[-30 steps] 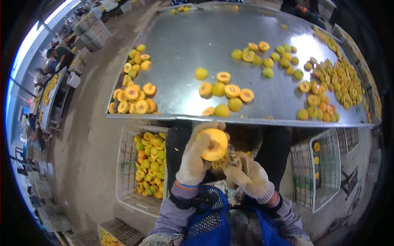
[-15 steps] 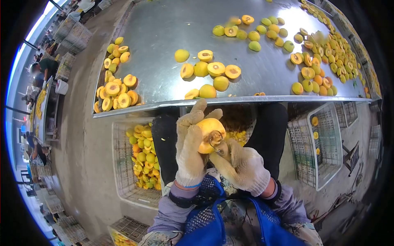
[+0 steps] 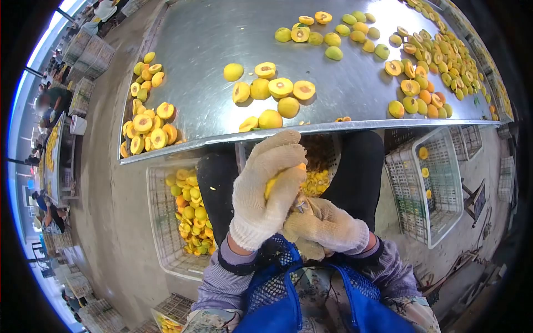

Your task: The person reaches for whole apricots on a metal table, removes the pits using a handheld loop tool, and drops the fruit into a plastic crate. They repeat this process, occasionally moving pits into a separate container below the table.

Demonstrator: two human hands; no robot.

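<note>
My left hand (image 3: 265, 191), in a knit work glove, is wrapped around a yellow peach (image 3: 271, 186), so most of the fruit is hidden by the fingers. Just below it, my gloved right hand (image 3: 330, 226) is closed on a small metal pitting tool (image 3: 303, 207), whose working end is mostly out of sight against the peach. Both hands are over my lap, in front of the metal table's edge. Nearest on the tabletop lies a cluster of whole and halved peaches (image 3: 281, 87), some halves showing their pits.
The metal table (image 3: 194, 72) carries more peaches at its left corner (image 3: 143, 123) and a large pile (image 3: 449, 66) at right. Below stand a crate of peach pieces (image 3: 158, 222) on the left, another crate (image 3: 404, 205) on the right, and a container of scraps (image 3: 316, 180) between my knees.
My left hand has turned so its back faces up and its fingers cover the peach, which was exposed before. The right hand has dropped slightly, still beside the fruit. The view has shifted a little.
</note>
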